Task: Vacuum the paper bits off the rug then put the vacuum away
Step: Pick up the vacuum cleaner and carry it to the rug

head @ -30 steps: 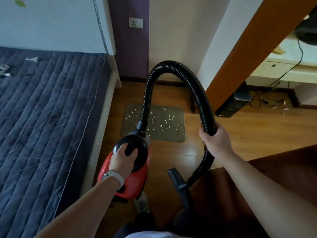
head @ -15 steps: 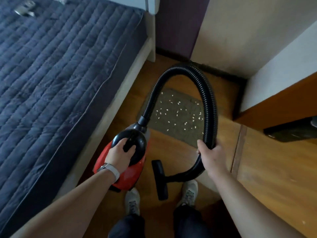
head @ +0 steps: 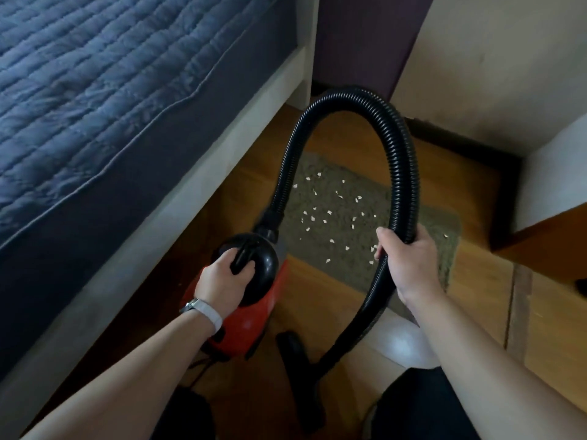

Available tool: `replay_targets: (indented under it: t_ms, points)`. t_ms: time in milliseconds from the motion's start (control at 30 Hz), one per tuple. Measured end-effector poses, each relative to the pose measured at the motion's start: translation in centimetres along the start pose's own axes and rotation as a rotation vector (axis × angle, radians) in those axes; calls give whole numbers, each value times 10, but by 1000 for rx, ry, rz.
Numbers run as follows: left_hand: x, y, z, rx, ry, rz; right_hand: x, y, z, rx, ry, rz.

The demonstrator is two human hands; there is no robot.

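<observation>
"Sitting where, the vacuum?"

"Low beside the bed: a red body with a black dome on top, at the near left corner of the rug. Whether it rests on the wooden floor or hangs just above it, I cannot tell."

"And each hand?"

"The left hand is on top of the dome, with its fingers curled round the black carry handle. The right hand is wrapped round the ribbed hose, off to the right of the body and over the rug's near edge."

"How does the hose run?"

"It goes up from the dome, over in a tall arch above the rug and down through the right fist. From there it leads to the black nozzle, low between the person's legs and short of the rug."

"The paper?"

"Paper bits lie scattered across the rug, most of them framed by the hose's loop."

"What hems it in?"

"The bed frame runs close along the left. Walls meet in a corner just beyond the rug, and a wooden panel juts in at the right. A pale wristband sits on the left wrist."
</observation>
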State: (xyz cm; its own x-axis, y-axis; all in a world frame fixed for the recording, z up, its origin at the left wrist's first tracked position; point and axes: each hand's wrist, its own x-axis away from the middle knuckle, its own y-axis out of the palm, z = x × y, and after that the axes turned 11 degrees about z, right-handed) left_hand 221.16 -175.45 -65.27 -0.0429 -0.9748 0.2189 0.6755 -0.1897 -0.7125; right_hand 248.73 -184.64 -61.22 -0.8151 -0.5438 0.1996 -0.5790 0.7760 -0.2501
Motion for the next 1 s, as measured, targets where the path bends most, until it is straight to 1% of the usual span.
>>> replay_targets:
  t_ms: [133, 267, 433, 733, 1000]
  points:
    - [-21, 48, -30, 51, 42, 0, -21, 23, 45, -34, -49, 38]
    - [-38, 76, -52, 51, 85, 6, -32, 44, 76, -7, -69, 35]
    - [-42, 96, -67, 59, 70, -6, -38, 55, 84, 70, -95, 13]
    - [-64, 119, -73, 100, 38, -18, -49, 61, 93, 185, -46, 5]
    - [-75, 122, -74, 136, 30, -1, -47, 58, 93, 265, -78, -30]
